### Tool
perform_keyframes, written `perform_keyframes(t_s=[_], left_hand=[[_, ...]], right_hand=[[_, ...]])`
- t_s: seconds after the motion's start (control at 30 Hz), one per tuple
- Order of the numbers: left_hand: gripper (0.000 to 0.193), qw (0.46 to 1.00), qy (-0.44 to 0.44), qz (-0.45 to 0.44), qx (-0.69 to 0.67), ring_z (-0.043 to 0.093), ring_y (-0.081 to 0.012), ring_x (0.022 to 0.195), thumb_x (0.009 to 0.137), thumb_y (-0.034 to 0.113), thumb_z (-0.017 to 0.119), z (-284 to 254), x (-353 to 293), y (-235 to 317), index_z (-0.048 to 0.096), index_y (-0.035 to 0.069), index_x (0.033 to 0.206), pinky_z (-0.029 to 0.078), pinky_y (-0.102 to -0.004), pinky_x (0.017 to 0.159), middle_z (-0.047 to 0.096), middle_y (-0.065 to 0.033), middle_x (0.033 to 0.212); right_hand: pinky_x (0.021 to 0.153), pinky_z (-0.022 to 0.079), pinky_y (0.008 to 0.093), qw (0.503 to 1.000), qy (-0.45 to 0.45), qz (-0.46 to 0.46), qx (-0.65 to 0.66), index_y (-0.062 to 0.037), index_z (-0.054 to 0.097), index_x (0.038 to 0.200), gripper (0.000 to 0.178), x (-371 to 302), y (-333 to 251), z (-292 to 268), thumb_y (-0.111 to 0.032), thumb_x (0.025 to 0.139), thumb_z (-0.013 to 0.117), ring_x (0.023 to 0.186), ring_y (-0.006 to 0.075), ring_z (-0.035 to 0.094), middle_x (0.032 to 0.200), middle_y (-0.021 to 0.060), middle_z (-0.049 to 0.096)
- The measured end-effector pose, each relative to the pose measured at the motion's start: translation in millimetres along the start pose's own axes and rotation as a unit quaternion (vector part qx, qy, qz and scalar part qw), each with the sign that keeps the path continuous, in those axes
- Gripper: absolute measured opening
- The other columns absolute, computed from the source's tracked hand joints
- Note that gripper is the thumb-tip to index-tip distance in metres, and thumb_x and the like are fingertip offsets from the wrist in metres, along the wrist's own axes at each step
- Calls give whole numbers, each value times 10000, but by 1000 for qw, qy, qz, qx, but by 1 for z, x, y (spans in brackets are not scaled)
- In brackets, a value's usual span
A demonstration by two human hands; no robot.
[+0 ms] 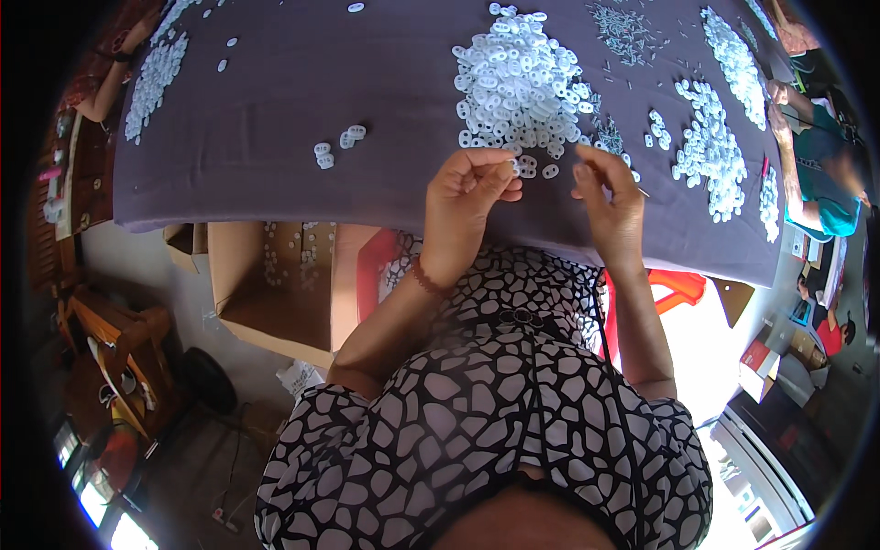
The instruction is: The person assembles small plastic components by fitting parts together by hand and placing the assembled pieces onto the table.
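Overhead, grey cloth table [302, 82], white plastic pieces [518, 82], cardboard box [275, 293]

Before you stands a table under a dark grey cloth [302, 82]. On it lie a big heap of white plastic rings [518, 87], smaller white heaps [710, 151], scattered thin metal pins [623, 32] and 3 loose rings [335, 147].

On my counter [275, 101] I count five heaps of white plastic rings [521, 87], two scatters of thin pins [623, 32], and one open cardboard box [275, 284] under its near edge.
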State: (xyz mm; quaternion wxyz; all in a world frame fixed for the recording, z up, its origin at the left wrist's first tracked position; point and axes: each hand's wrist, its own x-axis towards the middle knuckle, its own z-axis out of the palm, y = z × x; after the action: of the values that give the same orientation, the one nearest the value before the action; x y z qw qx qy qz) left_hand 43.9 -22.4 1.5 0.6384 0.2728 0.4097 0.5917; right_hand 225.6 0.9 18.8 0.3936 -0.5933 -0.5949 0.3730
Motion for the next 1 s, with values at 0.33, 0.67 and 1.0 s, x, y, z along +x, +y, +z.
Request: perform_keyframes(t_s=[0.33,0.67,1.0], left_hand=[[169,998,-7,-45,-40,633,-143,827,916,116,622,0,3,2,617,7,1045,520,-282,757,650,-71,929],[188,998,-8,-48,-50,623,-136,798,915,120,622,3,3,3,603,-9,1051,526,-273,737,644,-68,921],[222,996,-30,-63,-58,628,-131,782,914,112,617,9,0,15,627,-1,1105,516,-263,729,660,-67,918]], right_hand=[[754,416,347,898,-21,-259,-356,-82,659,990,174,-3,26,13,-53,819,645,789,217,576,861,36,565],[739,442,386,887,-19,-265,-377,-82,561,907,144,0,16,11,-59,803,657,777,255,570,856,74,541],[663,458,224,965,-128,52,221,-15,605,1163,245,4,-29,-4,-97,934,585,693,83,559,881,14,613]])
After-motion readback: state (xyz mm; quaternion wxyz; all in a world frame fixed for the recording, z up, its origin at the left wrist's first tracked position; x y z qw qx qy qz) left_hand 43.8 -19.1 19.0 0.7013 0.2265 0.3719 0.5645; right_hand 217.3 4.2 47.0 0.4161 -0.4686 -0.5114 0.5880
